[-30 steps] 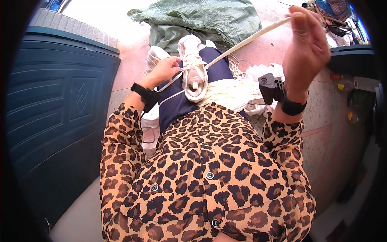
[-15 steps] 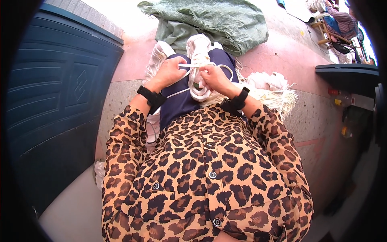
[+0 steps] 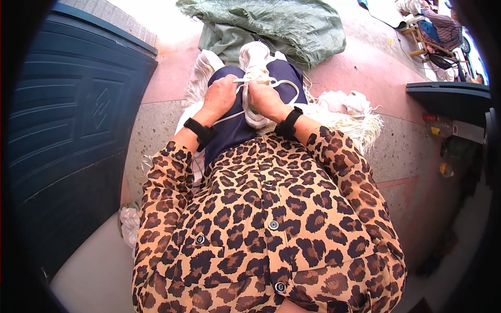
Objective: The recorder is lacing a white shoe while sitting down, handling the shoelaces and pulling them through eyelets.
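A white lace-up shoe (image 3: pixel 254 54) lies along my lap on dark blue trousers (image 3: pixel 229 140), its toe pointing away from me. My left hand (image 3: pixel 222 97) is closed at the shoe's left side, pinching a white shoelace (image 3: pixel 240 80) that runs across to the other hand. Over the middle of the shoe, my right hand (image 3: pixel 265 98) is also closed on the lace, its fingertips partly hidden. A loose loop of lace curves out to the right of that hand. Another strand slants down from the shoe toward my left wrist.
A green woven sack (image 3: pixel 271 28) lies beyond my feet. White fringed material (image 3: pixel 357 124) is heaped at my right. A dark blue panelled door (image 3: pixel 78 109) stands at left, a dark ledge (image 3: pixel 446 93) at right. Farther off sits a person (image 3: pixel 444 28) in striped clothing.
My right hand has moved left, closer to my left hand, and turned so its back shows more. The lace loop on the right has shifted slightly.
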`<state>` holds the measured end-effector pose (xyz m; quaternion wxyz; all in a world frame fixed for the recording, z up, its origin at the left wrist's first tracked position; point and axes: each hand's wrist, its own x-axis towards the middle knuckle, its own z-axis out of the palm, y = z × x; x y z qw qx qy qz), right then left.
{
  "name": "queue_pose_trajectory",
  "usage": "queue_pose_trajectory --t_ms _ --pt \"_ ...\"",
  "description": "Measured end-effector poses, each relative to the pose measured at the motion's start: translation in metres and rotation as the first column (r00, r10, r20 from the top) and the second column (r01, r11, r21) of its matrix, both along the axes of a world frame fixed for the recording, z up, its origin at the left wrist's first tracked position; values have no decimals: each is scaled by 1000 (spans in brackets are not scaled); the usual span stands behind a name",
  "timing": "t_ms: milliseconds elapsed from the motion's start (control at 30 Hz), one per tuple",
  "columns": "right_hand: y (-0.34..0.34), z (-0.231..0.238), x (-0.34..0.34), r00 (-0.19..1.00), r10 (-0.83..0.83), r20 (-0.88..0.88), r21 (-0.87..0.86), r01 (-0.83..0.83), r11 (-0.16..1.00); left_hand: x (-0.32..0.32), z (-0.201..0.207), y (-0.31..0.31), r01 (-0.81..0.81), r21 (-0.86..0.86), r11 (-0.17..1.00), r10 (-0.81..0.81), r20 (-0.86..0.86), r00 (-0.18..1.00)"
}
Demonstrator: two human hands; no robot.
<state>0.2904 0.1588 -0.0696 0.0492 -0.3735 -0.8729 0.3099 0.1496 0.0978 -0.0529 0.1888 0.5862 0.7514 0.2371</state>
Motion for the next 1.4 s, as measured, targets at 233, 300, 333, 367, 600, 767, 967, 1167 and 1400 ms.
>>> queue_pose_trajectory --t_ms 233,300,333,367,600,767,967,1167,1400 --pt "25 45 30 974 223 41 -467 -178 866 -12 11 3 -238 178 955 228 74 971" --pt "30 76 56 985 135 -104 -832 -160 531 -19 15 3 -279 194 941 269 77 960" --pt "33 100 64 976 -28 -217 -893 -187 408 -21 15 5 -322 208 923 312 83 947" --pt "38 122 66 935 -95 -341 -826 -250 505 -22 12 6 -309 202 930 299 79 951" --pt "48 205 58 596 -259 -760 -637 -605 477 9 3 19 -173 -127 977 199 237 951" --pt "43 211 52 431 -268 -862 -507 -744 435 2 24 12 -151 -184 971 206 335 920" --pt "44 217 35 627 -35 -778 -515 -605 607 23 83 4 133 -190 973 21 646 763" --pt "57 208 20 675 181 -716 -194 -442 876 38 98 6 341 152 928 -340 720 605" --pt "128 152 99 -24 -922 -387 -908 -168 385 -96 109 -5 -335 61 940 -39 997 71"
